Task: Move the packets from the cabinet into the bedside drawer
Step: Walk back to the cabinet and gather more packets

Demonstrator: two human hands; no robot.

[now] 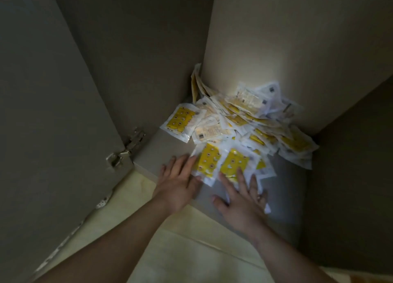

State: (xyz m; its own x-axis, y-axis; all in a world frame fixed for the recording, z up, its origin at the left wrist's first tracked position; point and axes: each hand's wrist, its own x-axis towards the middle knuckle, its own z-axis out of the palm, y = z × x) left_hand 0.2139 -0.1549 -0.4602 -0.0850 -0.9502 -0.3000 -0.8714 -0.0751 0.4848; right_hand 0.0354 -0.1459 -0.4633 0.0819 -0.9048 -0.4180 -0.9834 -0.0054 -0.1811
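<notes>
Heap of packets (244,123) sat on the cabinet floor (168,146), banked into its back corner, with 2 yellow ones at the heap's front. The left hand (178,180) lay flat, fingers straight, touching the left front packet (209,161). The right hand (240,197) pressed spread-fingered on the right front packet (234,161) — nothing gripped.

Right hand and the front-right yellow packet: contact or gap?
Touching. The head view shows the right hand spread flat, its straight fingers lying on the front-right yellow packet with no gap visible.
</notes>
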